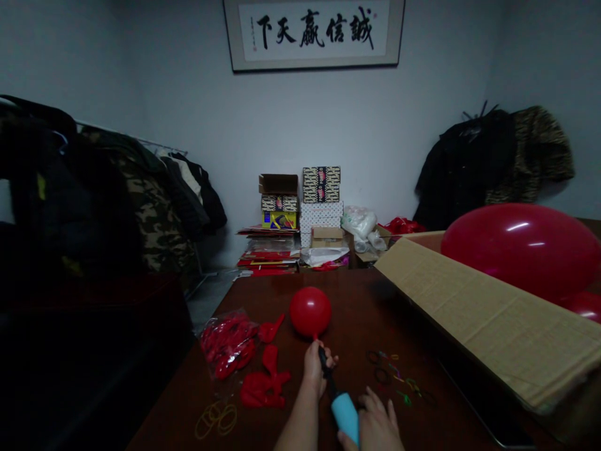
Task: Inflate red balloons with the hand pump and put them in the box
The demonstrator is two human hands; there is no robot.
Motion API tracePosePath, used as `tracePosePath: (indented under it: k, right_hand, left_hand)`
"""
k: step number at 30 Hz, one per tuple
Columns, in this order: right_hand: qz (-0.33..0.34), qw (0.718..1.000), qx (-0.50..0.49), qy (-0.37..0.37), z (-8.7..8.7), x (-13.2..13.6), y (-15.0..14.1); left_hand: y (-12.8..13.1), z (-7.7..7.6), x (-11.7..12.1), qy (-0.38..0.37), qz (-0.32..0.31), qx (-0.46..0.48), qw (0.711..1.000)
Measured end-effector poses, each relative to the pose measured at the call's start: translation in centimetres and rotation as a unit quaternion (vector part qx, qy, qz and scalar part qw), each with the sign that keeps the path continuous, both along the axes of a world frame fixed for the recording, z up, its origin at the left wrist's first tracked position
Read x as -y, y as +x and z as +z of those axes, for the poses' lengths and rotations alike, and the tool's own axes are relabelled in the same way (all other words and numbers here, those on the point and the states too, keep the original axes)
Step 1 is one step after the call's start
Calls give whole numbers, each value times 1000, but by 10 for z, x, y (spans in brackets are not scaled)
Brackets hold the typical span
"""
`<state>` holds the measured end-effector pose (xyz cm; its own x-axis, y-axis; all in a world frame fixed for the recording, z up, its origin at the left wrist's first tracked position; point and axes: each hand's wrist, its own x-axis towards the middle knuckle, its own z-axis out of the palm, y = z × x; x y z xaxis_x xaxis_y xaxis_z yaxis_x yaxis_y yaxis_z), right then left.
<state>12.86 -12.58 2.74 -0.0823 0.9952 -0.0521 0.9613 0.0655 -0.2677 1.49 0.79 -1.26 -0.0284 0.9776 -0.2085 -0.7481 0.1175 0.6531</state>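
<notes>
A small round red balloon [310,312], partly inflated, sits above my left hand [315,366]. The left fingers are closed around its neck and the black nozzle of a hand balloon pump [345,413]. The pump's blue barrel slants down toward me, and its lower end leaves the frame. My right hand [378,418] is at that lower end, thumb against the blue barrel and fingers along its right side; its grip is partly hidden. Left of my hands lie loose flat red balloons [263,388] and a clear bag [228,343] full of red balloons.
Rubber bands [216,419] lie at the table's [338,285] near left, with several small coloured and black bands [382,376] on the right. A cardboard box [493,319] holding large red balloons [521,250] fills the right side. Stacked boxes [322,213] stand beyond.
</notes>
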Motion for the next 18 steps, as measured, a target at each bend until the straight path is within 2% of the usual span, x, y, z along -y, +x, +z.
tracePosePath:
  k: [3,5,12,18]
  right_hand:
    - [-13,1000,-21,16,20,-18,-13]
    - [-18,999,-27,14,24,-27,-20]
    - [-38,998,-29,36,1,-26,-22]
    - [-54,997,-37,47,7,-19,-23]
  left_hand:
    - [-1,-1,-2,-3,-3,-4,1000]
    - [-1,-2,-4,-6,-2,-7,1000]
    - [0,-8,-8,19,16,-41,999]
    - [1,2,-4,14,27,-43,999]
